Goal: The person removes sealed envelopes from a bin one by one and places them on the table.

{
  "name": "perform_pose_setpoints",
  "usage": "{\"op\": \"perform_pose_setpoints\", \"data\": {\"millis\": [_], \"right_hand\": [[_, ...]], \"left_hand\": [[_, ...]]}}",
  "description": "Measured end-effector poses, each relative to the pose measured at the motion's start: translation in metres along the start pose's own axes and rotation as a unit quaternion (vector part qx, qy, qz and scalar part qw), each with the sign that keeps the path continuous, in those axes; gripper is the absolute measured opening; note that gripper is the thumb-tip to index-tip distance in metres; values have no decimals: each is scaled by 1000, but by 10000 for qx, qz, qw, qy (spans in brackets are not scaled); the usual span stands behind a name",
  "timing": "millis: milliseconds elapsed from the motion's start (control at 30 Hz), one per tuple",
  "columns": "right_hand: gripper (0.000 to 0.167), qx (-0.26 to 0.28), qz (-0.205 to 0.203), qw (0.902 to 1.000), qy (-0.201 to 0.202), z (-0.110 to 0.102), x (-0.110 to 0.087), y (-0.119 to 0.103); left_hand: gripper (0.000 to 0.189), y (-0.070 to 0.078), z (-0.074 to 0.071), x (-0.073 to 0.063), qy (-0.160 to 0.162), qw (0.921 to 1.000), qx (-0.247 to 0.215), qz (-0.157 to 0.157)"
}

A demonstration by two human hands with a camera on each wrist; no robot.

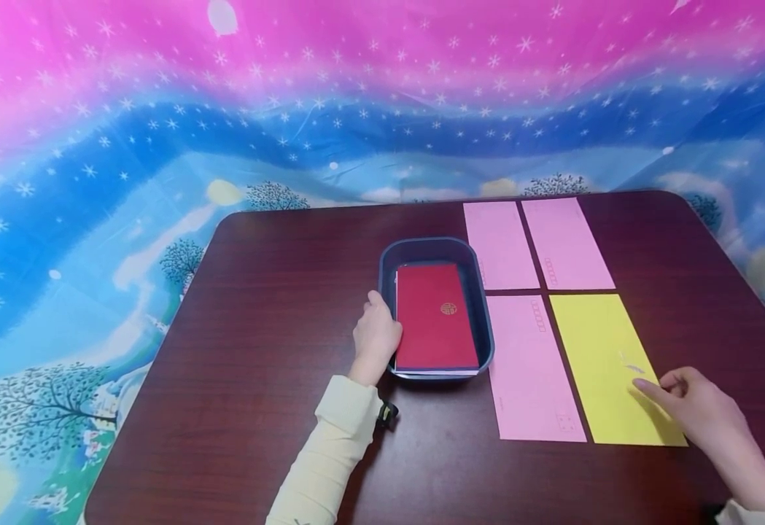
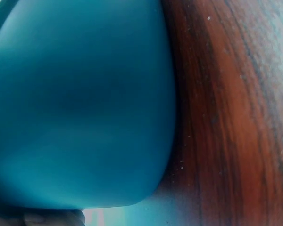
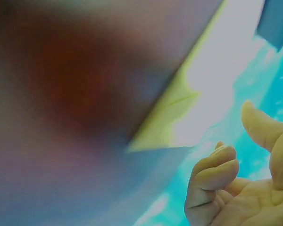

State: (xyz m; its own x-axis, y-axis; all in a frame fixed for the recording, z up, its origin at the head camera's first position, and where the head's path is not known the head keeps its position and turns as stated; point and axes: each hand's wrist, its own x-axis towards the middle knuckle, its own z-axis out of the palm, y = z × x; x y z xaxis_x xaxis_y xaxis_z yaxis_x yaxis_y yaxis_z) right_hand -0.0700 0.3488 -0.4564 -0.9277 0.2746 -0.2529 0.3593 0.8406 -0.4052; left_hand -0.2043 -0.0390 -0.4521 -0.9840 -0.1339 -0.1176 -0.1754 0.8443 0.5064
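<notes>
A dark blue plastic basin [image 1: 435,246] stands mid-table, with a red envelope [image 1: 431,321] bearing a gold emblem on top of a stack inside. My left hand [image 1: 377,332] grips the basin's left rim; in the left wrist view the basin's smooth side [image 2: 85,103] fills much of the picture, and a bit of the fingers [image 2: 52,219] shows at the bottom left. Over the right edge of a yellow envelope [image 1: 608,357] is my right hand [image 1: 707,408], thumb extended, other fingers loosely bent, nothing held. In the right wrist view the right hand [image 3: 245,188] is apart from the yellow envelope [image 3: 170,122].
Pink envelopes lie beside the yellow one: one at the near left [image 1: 533,372], one at the back left [image 1: 503,248] and one at the back right [image 1: 569,244]. The dark wooden table [image 1: 257,328] meets a snow-patterned cloth backdrop [image 1: 329,131] behind it.
</notes>
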Motion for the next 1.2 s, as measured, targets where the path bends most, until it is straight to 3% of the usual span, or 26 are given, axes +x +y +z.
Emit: {"op": "perform_pose_setpoints", "data": {"millis": [167, 267, 500, 633, 867, 1200], "right_hand": [[41, 169, -833, 9941, 666, 4, -8, -52], [30, 386, -1193, 9886, 832, 8, -12, -91], [20, 800, -1901, 9773, 482, 21, -16, -172], [28, 573, -1924, 9796, 138, 34, -24, -202], [47, -421, -1580, 9864, 158, 52, -30, -220], [36, -45, -1588, 9871, 198, 59, -31, -212]], "left_hand": [[44, 0, -2, 0, -18, 10000, -6, -37], [45, -1, -3, -1, -22, 10000, 3, -41], [48, -4, -3, 0, -59, 10000, 7, -79], [49, -4, -2, -1, -87, 9999, -32, -93], [48, -3, 2, -1, -51, 10000, 33, -38], [48, 0, 0, -2, -33, 10000, 39, -27]]}}
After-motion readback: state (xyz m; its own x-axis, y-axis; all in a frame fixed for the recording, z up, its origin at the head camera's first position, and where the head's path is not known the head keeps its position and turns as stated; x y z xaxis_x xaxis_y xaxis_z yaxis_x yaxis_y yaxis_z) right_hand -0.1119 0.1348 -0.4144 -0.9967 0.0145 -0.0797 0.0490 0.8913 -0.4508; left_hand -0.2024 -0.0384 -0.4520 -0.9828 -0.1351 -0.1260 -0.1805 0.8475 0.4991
